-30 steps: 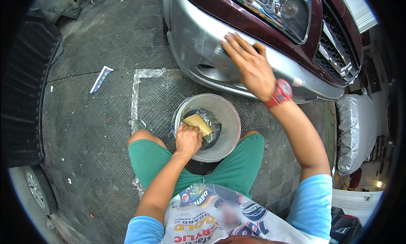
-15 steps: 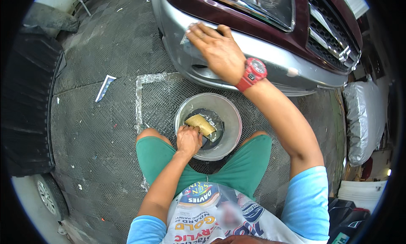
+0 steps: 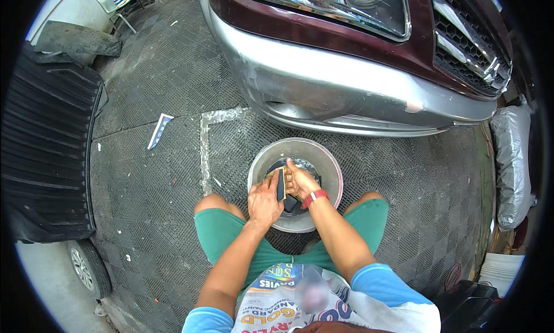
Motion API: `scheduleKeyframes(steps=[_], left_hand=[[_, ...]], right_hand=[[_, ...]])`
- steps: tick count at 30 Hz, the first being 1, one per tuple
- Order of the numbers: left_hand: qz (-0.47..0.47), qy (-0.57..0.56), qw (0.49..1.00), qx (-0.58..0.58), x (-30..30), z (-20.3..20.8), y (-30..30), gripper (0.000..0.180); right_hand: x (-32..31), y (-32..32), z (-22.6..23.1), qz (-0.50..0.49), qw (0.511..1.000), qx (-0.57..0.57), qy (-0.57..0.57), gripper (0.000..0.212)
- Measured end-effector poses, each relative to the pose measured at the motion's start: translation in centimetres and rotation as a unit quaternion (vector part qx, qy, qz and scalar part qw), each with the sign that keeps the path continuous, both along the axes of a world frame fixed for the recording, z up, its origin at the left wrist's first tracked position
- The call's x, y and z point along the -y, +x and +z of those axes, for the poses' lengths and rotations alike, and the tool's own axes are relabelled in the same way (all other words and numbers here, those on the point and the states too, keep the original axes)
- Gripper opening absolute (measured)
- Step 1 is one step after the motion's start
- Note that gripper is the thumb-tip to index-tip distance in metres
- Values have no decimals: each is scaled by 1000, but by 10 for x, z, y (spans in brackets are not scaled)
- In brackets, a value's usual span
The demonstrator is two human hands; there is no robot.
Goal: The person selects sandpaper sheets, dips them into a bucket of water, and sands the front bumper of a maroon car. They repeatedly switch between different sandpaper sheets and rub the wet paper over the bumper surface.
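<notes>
From where I stand, the person has both hands in the middle of the frame, over the mouth of a pale round bucket [image 3: 339, 180] set between the knees. The left hand [image 3: 265, 201] has its fingers clamped on a dark pad [image 3: 281, 186] with a yellow edge, held roughly upright above the bucket. The right hand [image 3: 301, 183], with a red watch [image 3: 314, 198] at its wrist, comes in from the other side; its fingers lie close together against the yellow edge, though I cannot tell whether they grip it or only press. To handle this well, I'd say, keep the left grip firm near the pad's edge, leaving its face free for the right fingers, and work low inside the rim so any drips fall in the bucket. Light, even pressure should keep the yellow layer from creasing or slipping. Mind the black piece [image 3: 291, 204] lying in the bucket just below the hands, too. Ahead, across the upper right of the frame, the silver bumper [image 3: 323, 73] stands apart from both hands.
</notes>
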State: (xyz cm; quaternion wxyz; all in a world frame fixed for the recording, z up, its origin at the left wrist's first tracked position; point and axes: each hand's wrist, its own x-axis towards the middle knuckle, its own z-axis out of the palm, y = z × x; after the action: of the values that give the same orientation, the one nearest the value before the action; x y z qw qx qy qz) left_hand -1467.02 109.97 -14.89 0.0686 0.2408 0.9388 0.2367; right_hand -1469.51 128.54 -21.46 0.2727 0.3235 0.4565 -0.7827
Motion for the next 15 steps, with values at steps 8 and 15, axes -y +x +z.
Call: scheduleKeyframes(steps=[8,15], left_hand=[[-3,-8,999,-33,-8,7,-2,106],[-4,-103,994,24,7,9,3,105]], right_hand=[[-16,-3,-211,-361,923,118,-64,49],[7,2,-194,-450,881,96,-114,40]])
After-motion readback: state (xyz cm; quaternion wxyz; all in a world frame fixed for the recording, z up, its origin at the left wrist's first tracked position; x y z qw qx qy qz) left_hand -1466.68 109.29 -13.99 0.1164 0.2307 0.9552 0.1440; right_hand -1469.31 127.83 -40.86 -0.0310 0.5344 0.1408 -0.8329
